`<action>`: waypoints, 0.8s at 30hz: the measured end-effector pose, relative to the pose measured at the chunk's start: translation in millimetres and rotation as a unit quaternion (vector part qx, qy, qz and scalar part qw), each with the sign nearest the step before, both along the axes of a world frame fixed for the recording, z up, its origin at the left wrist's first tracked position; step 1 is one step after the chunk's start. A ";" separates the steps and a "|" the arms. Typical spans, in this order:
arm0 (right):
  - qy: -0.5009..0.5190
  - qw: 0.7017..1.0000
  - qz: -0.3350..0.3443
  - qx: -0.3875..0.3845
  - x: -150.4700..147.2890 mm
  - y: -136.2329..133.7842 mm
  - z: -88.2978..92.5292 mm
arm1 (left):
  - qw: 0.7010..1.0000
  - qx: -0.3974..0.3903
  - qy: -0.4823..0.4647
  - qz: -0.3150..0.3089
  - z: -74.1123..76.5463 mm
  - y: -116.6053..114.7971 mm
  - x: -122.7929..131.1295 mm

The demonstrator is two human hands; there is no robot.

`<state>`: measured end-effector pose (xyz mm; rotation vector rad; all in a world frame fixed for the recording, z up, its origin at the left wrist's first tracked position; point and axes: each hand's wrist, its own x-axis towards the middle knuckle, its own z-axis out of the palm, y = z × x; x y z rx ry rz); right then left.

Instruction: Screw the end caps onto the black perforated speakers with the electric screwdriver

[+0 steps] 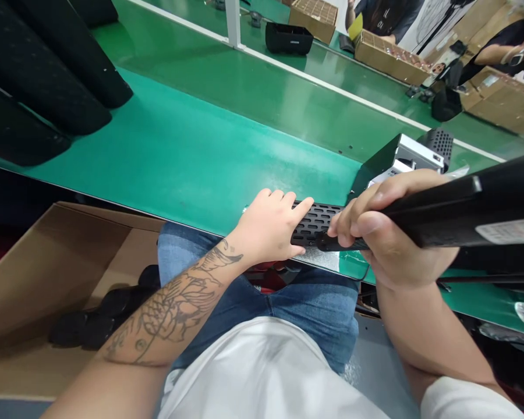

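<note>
My left hand (pixel 268 227) lies over the left end of a black perforated grille piece (pixel 315 223) at the near edge of the green bench (pixel 192 151), fingers curled on it. My right hand (pixel 386 233) is wrapped around a long black bar-shaped housing (pixel 475 212) that runs out to the right. Its thumb and fingertips meet the grille's right end. A white label (pixel 513 231) sits on the housing's side.
An open cardboard box (pixel 48 273) with several black parts stands at lower left. Long black housings (pixel 48 75) lie stacked at upper left. A grey-and-black unit (pixel 413 154) sits behind my right hand. Cartons (pixel 393 58) and other people's arms are across the far belt.
</note>
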<state>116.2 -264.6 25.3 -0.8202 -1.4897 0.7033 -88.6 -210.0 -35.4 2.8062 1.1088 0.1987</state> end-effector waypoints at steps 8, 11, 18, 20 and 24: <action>-0.002 0.997 0.076 -0.001 -4.1 5.2 -4.7 | 1.000 0.000 -0.017 0.001 -2.4 1.3 2.4; -0.001 0.996 0.086 -0.009 -4.4 4.8 -2.5 | 1.000 0.000 -0.013 0.002 -1.2 1.2 3.3; -0.011 0.995 0.102 -0.003 -3.6 8.8 -8.7 | 1.000 -0.001 -0.011 0.005 -1.2 1.8 3.2; -0.013 0.994 0.106 -0.003 -3.5 7.1 -9.8 | 1.000 -0.001 -0.010 0.005 -2.5 1.6 2.3; 0.026 0.998 0.058 0.006 0.8 4.6 1.3 | 1.000 0.000 -0.009 0.004 -4.1 2.0 0.9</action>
